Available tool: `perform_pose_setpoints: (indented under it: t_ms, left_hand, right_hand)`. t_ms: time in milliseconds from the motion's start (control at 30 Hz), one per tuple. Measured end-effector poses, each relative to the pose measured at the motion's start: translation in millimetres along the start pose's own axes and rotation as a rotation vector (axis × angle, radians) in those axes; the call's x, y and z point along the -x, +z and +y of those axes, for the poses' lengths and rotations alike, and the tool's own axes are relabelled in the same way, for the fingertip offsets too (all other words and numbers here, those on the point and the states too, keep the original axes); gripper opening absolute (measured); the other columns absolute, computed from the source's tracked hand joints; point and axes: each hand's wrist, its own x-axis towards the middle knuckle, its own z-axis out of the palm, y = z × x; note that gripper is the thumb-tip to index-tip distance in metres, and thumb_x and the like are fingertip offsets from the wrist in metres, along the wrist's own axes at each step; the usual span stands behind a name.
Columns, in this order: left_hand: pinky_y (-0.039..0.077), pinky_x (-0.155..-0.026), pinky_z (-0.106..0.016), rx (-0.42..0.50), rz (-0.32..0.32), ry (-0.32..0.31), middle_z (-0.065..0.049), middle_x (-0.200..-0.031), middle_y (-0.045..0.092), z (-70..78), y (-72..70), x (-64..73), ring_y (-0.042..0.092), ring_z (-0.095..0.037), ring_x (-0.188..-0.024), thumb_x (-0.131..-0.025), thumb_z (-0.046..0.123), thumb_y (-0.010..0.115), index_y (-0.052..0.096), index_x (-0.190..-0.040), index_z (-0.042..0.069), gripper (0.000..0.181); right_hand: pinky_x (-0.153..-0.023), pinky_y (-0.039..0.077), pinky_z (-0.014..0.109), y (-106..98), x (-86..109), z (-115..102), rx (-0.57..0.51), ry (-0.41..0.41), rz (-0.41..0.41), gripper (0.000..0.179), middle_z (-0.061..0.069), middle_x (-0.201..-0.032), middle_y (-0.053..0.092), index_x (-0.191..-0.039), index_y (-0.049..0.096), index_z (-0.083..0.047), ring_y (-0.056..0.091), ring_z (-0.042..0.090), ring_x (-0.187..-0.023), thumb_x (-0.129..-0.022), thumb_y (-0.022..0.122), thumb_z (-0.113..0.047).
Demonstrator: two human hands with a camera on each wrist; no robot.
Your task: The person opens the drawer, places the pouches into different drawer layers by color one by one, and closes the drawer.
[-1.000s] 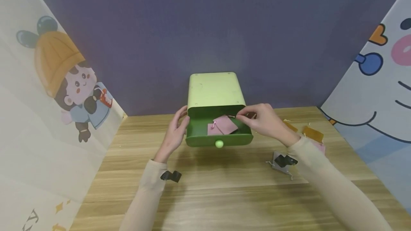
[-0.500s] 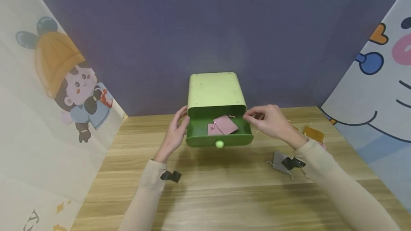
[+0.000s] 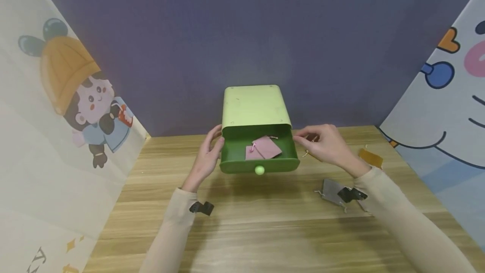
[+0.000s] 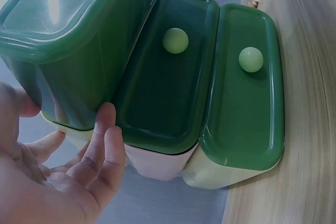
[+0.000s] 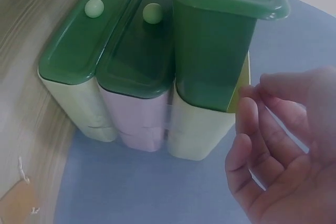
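Note:
The top drawer (image 3: 232,148) of a small light-green drawer unit (image 3: 254,106) is pulled out. Inside it lie two pink drawstring pouches (image 3: 267,148), one overlapping the other. My left hand (image 3: 204,157) rests at the left side of the unit, its loosely bent fingers touching it near the drawer in the left wrist view. My right hand (image 3: 322,143) is beside the unit's right front edge, with thumb and forefinger tips close together and nothing visible between them. In the right wrist view its fingertips (image 5: 247,92) are near the casing's edge; contact is hard to tell.
Two lower drawers (image 4: 157,95) with round knobs are shut. To the right on the wooden table (image 3: 242,231) lie a grey pouch (image 3: 331,191) and a mustard pouch (image 3: 370,158). Another pouch is partly hidden by my right wrist. A dark wall (image 3: 250,33) stands behind.
My right hand has moved right, from over the drawer's right part to outside its right side. The left hand, drawer and pink pouches stay put.

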Motion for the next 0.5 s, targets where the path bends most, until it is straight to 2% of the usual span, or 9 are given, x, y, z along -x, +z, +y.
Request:
perform_pose_setpoints:
  t_ms: [200, 500]
  left_hand:
    - [0.058, -0.093, -0.038, -0.004, -0.001, 0.002, -0.018, -0.166, 0.039, 0.7, -0.3, 0.3, 0.061, -0.045, -0.134, -0.115, 0.032, 0.045, 0.031, -0.168, 0.019, 0.056]
    - [0.057, -0.089, -0.034, 0.000, -0.002, 0.009, -0.019, -0.166, 0.039, 0.0, -0.5, 0.7, 0.063, -0.044, -0.130, -0.115, 0.031, 0.045, 0.031, -0.168, 0.018, 0.056]
  right_hand:
    - [-0.058, 0.057, 0.028, -1.9, 4.6, 4.2, -0.005, 0.018, -0.002, 0.016, 0.000, -0.082, 0.079, -0.105, 0.084, -0.011, 0.071, 0.014, -0.065, -0.101, 0.074, -0.023]
    - [-0.062, 0.058, 0.026, -3.2, 12.2, 13.4, -0.002, 0.040, 0.001, 0.016, 0.003, -0.088, 0.081, -0.105, 0.084, -0.010, 0.074, 0.028, -0.074, -0.101, 0.074, -0.022]
